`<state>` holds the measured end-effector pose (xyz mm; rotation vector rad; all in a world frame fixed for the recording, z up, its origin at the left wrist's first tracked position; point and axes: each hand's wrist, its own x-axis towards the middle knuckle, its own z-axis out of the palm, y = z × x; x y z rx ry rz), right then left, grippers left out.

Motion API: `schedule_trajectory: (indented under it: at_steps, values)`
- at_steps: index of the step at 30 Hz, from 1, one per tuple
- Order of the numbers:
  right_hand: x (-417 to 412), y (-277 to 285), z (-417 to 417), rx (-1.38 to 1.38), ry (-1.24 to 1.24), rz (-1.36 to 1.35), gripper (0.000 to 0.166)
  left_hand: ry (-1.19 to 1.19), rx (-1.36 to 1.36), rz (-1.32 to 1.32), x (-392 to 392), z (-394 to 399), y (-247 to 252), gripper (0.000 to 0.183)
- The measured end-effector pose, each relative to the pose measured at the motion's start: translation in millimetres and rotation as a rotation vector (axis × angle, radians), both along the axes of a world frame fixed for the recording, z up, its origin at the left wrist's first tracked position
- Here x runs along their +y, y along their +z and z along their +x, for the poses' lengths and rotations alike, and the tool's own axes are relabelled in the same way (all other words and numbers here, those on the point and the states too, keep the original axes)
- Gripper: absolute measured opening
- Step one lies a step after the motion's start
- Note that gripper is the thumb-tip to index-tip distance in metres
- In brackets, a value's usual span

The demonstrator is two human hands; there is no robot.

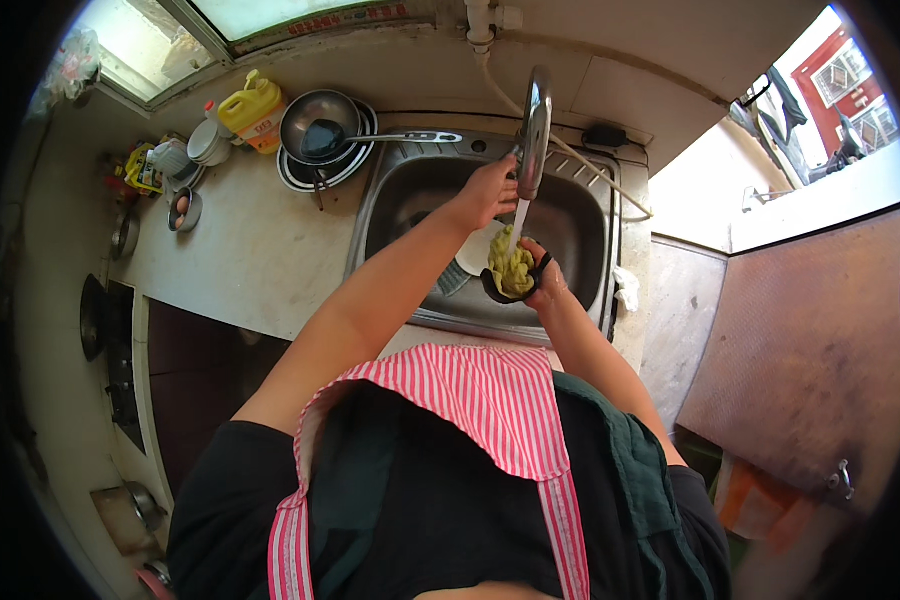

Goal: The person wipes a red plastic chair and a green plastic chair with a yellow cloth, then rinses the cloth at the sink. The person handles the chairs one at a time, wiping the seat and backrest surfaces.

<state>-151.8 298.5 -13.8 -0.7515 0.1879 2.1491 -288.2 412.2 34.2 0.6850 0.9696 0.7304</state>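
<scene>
Water runs from the curved metal faucet (536,135) onto a crumpled yellow-green cloth (511,262). My right hand (546,279) holds this cloth together with a black-rimmed item, perhaps a small bowl, above the stainless steel sink (570,247). My left hand (489,193) is raised at the faucet's base, its fingers spread and its upper fingers by the tap's handle; whether they touch it is hard to tell. Below the hands, a white plate or bowl (477,251) lies in the sink beside a grey-green cloth (452,277), partly hidden by my left forearm.
On the counter (262,247) left of the sink stand a metal wok (300,112) with a ladle (409,138), a yellow jug (253,109), stacked bowls (208,142) and a small pot with eggs (184,210). A white crumpled tissue or cloth (626,289) lies at the sink's right edge.
</scene>
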Motion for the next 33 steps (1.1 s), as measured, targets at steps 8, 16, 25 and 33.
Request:
schedule_trajectory:
  at_steps: [8,16,25,33]
  values:
    - [-3,-5,-6,0.006,-0.028,0.054,0.034,0.055,-0.073,-0.068,-2,17,61,0.039]
    - [13,33,9,-0.107,-0.186,0.117,0.038,-0.396,0.534,0.566,-64,4,-15,0.070]
    - [-19,33,60,-1.145,0.188,0.585,0.037,-0.004,0.138,-0.140,-81,-26,-33,0.026]
    - [-48,18,173,-2.158,0.215,0.808,0.036,0.230,-0.028,-0.223,-77,-53,-51,0.019]
